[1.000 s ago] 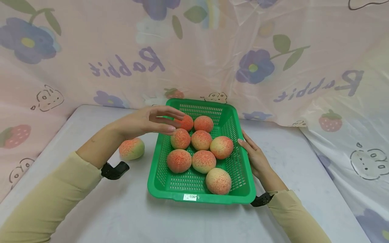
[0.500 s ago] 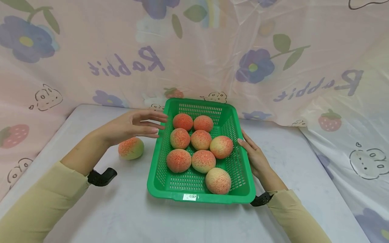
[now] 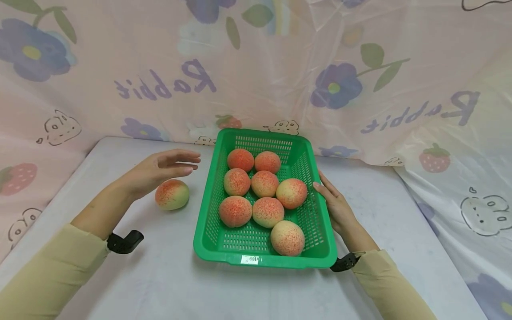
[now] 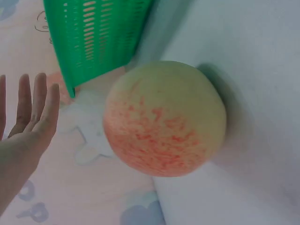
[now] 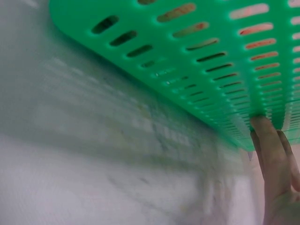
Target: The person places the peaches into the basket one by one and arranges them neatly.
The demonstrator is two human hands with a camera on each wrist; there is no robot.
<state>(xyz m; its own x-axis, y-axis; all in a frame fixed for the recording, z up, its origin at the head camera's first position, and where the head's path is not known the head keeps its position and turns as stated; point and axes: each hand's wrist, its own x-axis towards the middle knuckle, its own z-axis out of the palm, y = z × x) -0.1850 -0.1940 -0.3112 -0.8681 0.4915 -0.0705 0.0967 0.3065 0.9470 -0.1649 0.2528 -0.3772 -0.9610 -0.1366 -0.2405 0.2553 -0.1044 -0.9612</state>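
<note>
A green slotted plastic basket (image 3: 250, 260) stands on the table with several red-and-yellow peaches (image 3: 235, 211) inside. My right hand (image 3: 339, 211) holds its right side: the thumb lies over the rim, and the fingers (image 5: 272, 154) reach the outer wall below it. Left of the basket, one loose peach (image 3: 172, 195), part red and part pale green, rests on the table. My left hand (image 3: 158, 171) hovers just above and behind this peach, fingers extended and holding nothing. In the left wrist view, a gap shows between the hand (image 4: 28, 126) and the peach (image 4: 164, 119).
The white table (image 3: 168, 284) extends around the basket. A printed curtain (image 3: 256, 66) with flowers and rabbits hangs behind the table and along both sides. Each wrist wears a black band (image 3: 125, 242). A small white label (image 3: 250, 259) sits on the basket's front rim.
My left hand has moved left from above the basket's left side to above the loose peach. The right hand, the basket and the peaches stay in place.
</note>
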